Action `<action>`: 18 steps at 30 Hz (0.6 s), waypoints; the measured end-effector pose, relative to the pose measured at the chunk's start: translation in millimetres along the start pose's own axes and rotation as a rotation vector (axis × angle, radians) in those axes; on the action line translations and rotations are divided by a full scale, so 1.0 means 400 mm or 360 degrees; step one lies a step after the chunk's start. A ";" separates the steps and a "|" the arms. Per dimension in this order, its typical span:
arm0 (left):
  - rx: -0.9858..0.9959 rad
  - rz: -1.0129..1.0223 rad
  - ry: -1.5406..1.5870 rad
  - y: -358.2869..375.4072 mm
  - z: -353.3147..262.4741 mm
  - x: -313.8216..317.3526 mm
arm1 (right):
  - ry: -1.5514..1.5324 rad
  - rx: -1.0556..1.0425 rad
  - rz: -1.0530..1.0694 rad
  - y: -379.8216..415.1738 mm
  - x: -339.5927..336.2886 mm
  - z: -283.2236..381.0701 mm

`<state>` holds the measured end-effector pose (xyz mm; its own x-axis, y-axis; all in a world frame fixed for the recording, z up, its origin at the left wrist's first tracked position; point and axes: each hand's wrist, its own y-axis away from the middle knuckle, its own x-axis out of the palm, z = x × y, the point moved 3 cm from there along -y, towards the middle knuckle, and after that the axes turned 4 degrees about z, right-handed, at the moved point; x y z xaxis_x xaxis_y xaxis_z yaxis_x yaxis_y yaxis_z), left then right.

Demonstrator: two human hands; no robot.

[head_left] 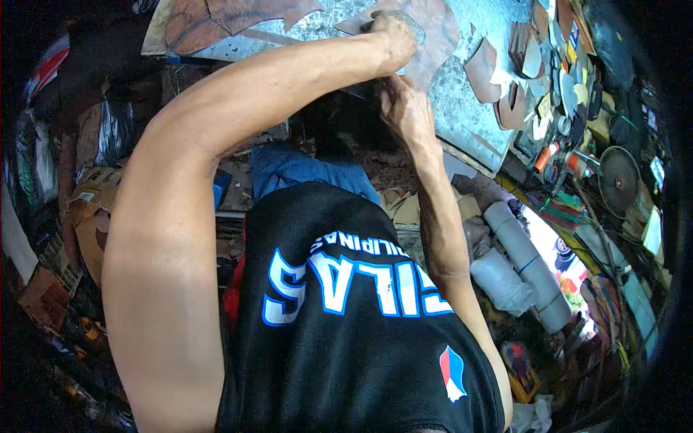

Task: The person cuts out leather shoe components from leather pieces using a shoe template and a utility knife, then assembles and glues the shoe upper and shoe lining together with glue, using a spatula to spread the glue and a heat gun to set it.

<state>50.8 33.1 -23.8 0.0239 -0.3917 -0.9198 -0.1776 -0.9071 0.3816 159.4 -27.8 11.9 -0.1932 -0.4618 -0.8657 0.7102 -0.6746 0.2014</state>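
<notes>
My left hand (pixel 393 45) reaches across to the upper middle and is closed over a brown leather sheet (pixel 437 37). Something dark with a rounded outline shows beside its fingers; what the fist holds is hidden. Just below, my right hand (pixel 408 110) is at the near edge of the metal-topped table (pixel 462 137), its fingers bent and pressed together at the sheet's lower edge. I cannot make out what lies between them.
Large brown leather pieces (pixel 195 27) lie at the table's upper left. Cut leather pieces (pixel 484 71) cover its right side. Further right are an orange-capped bottle (pixel 546 156) and a round fan (pixel 619 182). A wrapped roll (pixel 530 267) stands below the table's right corner.
</notes>
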 end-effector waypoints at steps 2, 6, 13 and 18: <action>0.0000 0.0021 -0.0097 -0.012 -0.007 0.017 | -0.0041 -0.0003 -0.0013 0.013 0.003 -0.006; 0.0041 -0.0066 -0.0195 0.013 -0.005 0.021 | -0.0106 0.0044 -0.0029 0.051 -0.012 0.003; -0.0024 -0.0116 -0.0108 0.031 -0.002 0.016 | -0.0156 0.0073 -0.0039 0.083 -0.017 0.000; 0.0062 -0.0074 -0.0198 0.054 0.004 0.002 | -0.0193 0.0189 0.0034 0.089 -0.024 0.010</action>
<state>45.2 13.3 -16.4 -0.0890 -0.3249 -0.9415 -0.2171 -0.9162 0.3367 184.0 -49.7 29.2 -0.2645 -0.5382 -0.8003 0.6311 -0.7240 0.2783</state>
